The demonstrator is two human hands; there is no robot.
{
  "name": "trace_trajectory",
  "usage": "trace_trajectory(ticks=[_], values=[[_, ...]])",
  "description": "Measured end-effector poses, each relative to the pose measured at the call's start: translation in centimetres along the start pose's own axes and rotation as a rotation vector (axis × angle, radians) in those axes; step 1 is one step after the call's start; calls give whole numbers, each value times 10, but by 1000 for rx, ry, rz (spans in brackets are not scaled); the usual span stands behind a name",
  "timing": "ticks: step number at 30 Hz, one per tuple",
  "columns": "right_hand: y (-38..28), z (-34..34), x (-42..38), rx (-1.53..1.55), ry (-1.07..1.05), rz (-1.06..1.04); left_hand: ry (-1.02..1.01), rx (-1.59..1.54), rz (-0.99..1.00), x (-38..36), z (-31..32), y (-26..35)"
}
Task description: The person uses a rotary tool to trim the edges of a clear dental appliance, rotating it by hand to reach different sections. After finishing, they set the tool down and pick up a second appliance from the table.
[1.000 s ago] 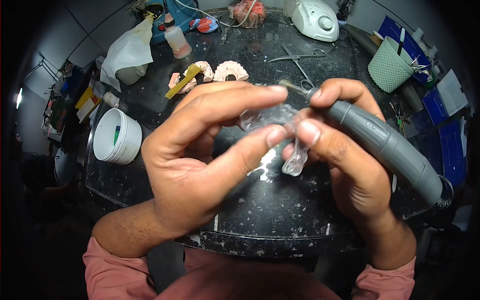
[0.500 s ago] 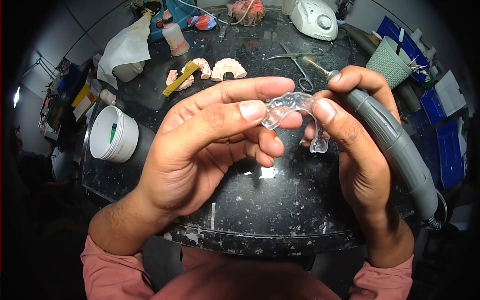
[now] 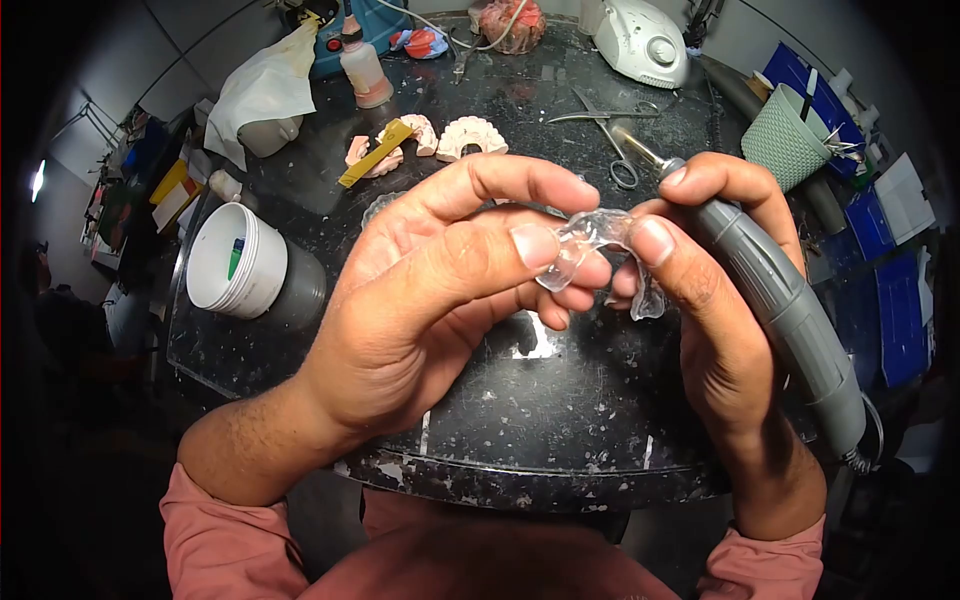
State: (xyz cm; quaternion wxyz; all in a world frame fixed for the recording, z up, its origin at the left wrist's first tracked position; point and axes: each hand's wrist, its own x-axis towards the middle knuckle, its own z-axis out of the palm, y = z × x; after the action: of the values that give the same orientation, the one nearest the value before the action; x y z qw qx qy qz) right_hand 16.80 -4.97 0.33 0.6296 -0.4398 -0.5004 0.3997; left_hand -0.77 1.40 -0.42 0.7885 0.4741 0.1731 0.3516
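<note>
Between both hands, above the bench, is a clear dental aligner (image 3: 592, 232), arch-shaped with tooth hollows. My left hand (image 3: 420, 280) pinches its left end between thumb and fingers. On the other side, my right hand (image 3: 725, 290) grips the aligner with thumb and fingertips. That same hand also carries a grey rotary handpiece (image 3: 775, 290), lying across the back of the thumb with the index finger hooked over its neck. The bur tip (image 3: 625, 135) points up and left, away from the aligner. Part of the aligner is hidden behind my fingers.
Pink-white dental casts (image 3: 472, 138) lie behind my left hand, a yellow strip (image 3: 376, 152) across one. Scissors (image 3: 610, 125) lie beyond the bur. A white tub (image 3: 235, 262) stands left, a green woven basket (image 3: 785, 140) right. A white control box (image 3: 640, 45) sits at the back.
The aligner has tilted and shifted slightly right and down, with my left hand moving along. The view has shifted a little, so the bench items appear farther right. Both grips stay the same.
</note>
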Motion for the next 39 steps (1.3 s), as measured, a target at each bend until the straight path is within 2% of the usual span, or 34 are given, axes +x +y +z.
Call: trace_trajectory(ticks=[4,5,6,7,9,11,12,13,15,17,19,23,25,29,31,33,35,38,39], values=[[-2,3,-4,-104,63,-6,-68,7,96,-1,1,-4],[-4,8,-5,-94,89,6,-56,-35,66,-3,2,-3],[-3,10,-7,-129,95,-33,-13,-6,121,-4,7,-7],[-2,10,-8,-164,100,-73,-67,114,179,-2,2,-12],[1,12,-12,-271,94,-116,15,244,359,-2,2,-27],[7,2,-14,-323,-19,-142,13,579,550,-1,-4,-22],[6,5,-15,-357,12,-148,33,635,600,-1,-3,-20],[4,7,-15,-395,46,-154,39,637,608,-4,-3,-18],[2,10,-17,-398,27,-146,44,590,500,-9,-2,-14],[3,11,-16,-411,18,-160,31,526,508,-8,-2,-17],[6,10,-15,-394,30,-191,8,510,395,-10,-2,-12],[11,11,-14,-417,24,-196,49,430,453,-7,-2,-16],[9,14,-15,-424,15,-196,55,262,354,-8,0,-13],[5,17,-16,-480,49,-182,22,191,284,-7,-2,-11],[10,11,-13,-475,33,-254,-15,206,296,-5,-4,-13],[8,13,-14,-375,25,-204,13,205,305,-5,-2,-15],[13,7,-11,-436,-5,-300,11,315,350,-5,-3,-17],[17,8,-9,-195,-41,-256,-3,362,374,-5,-4,-17],[19,3,-7,-271,-50,-302,2,393,373,-6,-3,-16]])
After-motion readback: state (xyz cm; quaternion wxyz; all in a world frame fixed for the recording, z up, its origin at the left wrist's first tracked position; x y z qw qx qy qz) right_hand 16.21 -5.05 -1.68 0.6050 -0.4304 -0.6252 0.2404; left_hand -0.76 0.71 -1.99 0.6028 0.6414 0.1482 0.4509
